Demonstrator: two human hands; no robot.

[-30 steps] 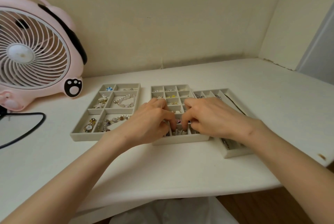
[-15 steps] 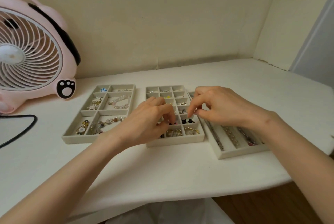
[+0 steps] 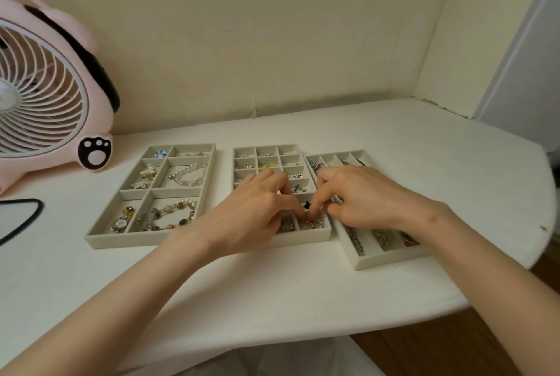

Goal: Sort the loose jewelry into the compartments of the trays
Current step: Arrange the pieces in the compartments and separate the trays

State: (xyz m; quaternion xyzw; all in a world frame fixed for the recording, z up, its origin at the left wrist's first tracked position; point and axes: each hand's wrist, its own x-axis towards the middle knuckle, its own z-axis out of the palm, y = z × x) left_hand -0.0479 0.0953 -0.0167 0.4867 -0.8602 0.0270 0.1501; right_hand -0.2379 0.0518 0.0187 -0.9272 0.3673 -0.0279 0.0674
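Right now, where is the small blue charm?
In the head view, the blue charm lies in the far-left corner compartment of the left tray, just right of the fan's paw mark.

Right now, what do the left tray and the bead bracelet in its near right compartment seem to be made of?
Left tray: matte grey-beige, no glare, soft edges; probably velvet-like fabric or flocking over a stiff board. Bead bracelet: glossy brown, grey and pearly white beads, likely stone, glass or pearl; gold-coloured links between look like metal.
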